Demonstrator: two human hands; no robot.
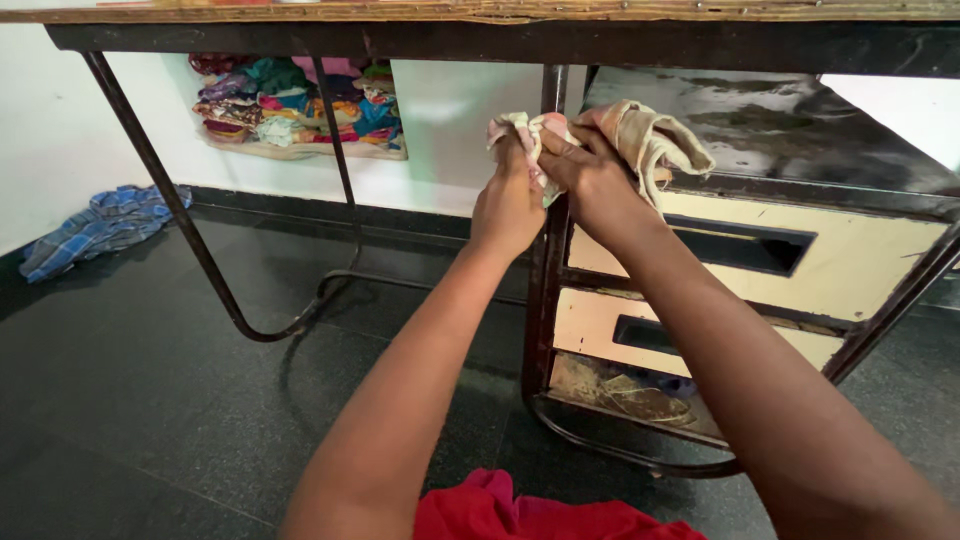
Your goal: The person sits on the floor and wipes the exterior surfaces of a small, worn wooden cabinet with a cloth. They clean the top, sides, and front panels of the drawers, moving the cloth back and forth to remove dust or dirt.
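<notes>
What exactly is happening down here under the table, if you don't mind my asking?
A person is low on the dark floor in front of a metal-framed table. Both hands, the left hand and the right hand, grip a crumpled pale cloth against the table's upright leg. Beside the leg is a cream drawer unit. A blue checked cloth lies on the floor by the wall, and folded colourful fabrics sit behind.

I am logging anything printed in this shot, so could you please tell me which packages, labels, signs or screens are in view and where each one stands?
None in view: no package, label, sign or screen shows.
Both hands, left hand and right hand, hold a pale rag against the dark metal table leg.
The cream drawers are plain.
</notes>
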